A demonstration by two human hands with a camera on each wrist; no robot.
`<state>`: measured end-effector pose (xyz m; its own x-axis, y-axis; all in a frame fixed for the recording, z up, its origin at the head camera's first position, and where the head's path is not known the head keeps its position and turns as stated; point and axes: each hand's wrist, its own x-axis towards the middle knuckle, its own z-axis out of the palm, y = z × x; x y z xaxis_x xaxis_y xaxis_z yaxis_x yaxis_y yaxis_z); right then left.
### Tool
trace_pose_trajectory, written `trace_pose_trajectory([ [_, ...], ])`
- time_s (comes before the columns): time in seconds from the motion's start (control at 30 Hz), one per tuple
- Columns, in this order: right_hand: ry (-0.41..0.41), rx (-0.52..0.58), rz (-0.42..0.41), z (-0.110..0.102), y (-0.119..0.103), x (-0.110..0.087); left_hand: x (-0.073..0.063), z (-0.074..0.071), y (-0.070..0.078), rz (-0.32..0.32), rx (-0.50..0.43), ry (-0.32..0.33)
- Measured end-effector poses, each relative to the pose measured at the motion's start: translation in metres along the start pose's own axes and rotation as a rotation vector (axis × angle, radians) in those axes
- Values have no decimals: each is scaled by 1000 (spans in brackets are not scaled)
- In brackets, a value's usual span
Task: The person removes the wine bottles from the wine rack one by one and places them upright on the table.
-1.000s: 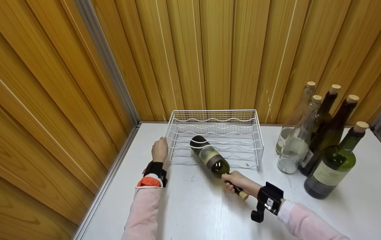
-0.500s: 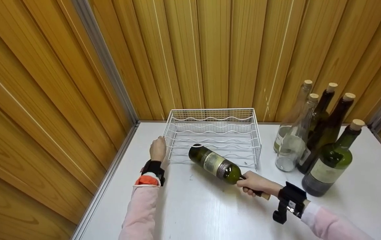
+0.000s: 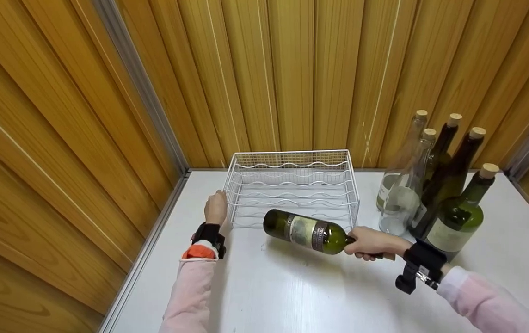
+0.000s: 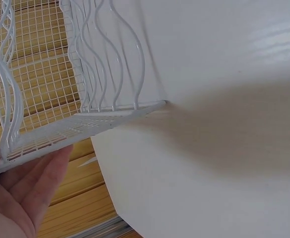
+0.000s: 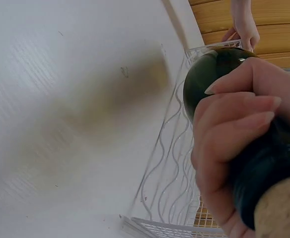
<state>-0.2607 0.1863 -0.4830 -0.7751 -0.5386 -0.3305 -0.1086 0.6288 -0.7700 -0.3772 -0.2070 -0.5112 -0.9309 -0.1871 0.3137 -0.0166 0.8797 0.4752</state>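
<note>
A green wine bottle [image 3: 308,232] with a pale label lies sideways in the air, its base toward the left, in front of the white wire wine rack [image 3: 292,202]. My right hand [image 3: 370,243] grips it by the neck. In the right wrist view the fingers [image 5: 234,134] wrap round the dark neck, and the cork [image 5: 281,208] pokes out past them. At the rack's left side, my left hand [image 3: 216,207] holds the upper edge. The left wrist view shows the thumb and fingers [image 4: 48,178] on either side of that wire edge.
Several corked bottles stand upright on the right of the white table [image 3: 264,296], among them a clear bottle [image 3: 401,208] and a green bottle [image 3: 458,217]. Wood-patterned panels [image 3: 292,69] rise behind the rack and along the left.
My right hand has drawn the wine bottle out from over the rack, toward the right, and turned it closer to level across the front. My left hand keeps its hold on the rack.
</note>
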Motion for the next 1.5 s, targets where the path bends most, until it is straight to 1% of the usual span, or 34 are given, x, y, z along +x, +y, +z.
trace_pose_trajectory([
  [0.17,-10,-22,12,-7,-6,-4,1,-5,3,-58,-24,-11],
  [0.23,-12,-30,8,-9,-7,-5,0,-7,5,-62,-26,10],
  [0.27,-11,-32,7,-10,-7,-6,-1,-8,7,-43,-21,31],
  [0.33,-11,-40,6,-10,-8,-8,-3,-9,12,25,6,91],
  [0.4,-14,-45,4,-11,-9,-9,-5,-12,20,119,38,150],
  [0.47,-26,-46,6,-12,-10,-11,-8,-14,29,261,58,213],
  [0.5,-32,-49,5,-12,-11,-12,-10,-15,36,339,53,230],
  [0.53,-41,-52,2,-13,-11,-12,-12,-15,43,416,38,225],
  [0.6,-55,-69,-10,-14,-12,-13,-19,-14,60,574,-14,192],
  [0.63,-62,-79,-16,-15,-13,-13,-23,-13,68,649,-42,161],
  [0.7,-68,-95,-28,-15,-14,-13,-33,-12,84,770,-88,53],
  [0.73,-71,-97,-32,-16,-14,-13,-38,-11,91,820,-98,-8],
  [0.8,-72,-98,-31,-16,-14,-14,-49,-8,103,899,-99,-132],
  [0.9,-71,-98,-28,-17,-14,-15,-61,-3,114,989,-53,-290],
  [0.97,-70,-98,-24,-18,-14,-15,-68,1,119,1023,-13,-365],
  [1.07,-69,-102,-20,-19,-15,-16,-75,7,123,1052,51,-419],
  [1.2,-72,-102,-25,-19,-17,-17,-79,13,127,1048,105,-435],
  [1.3,-77,-104,-39,-19,-18,-18,-82,17,129,1043,122,-459],
  [1.4,-81,-104,-42,-18,-18,-18,-86,21,129,1060,126,-481],
  [1.5,-82,-103,-44,-17,-16,-18,-89,25,129,1089,130,-459],
])
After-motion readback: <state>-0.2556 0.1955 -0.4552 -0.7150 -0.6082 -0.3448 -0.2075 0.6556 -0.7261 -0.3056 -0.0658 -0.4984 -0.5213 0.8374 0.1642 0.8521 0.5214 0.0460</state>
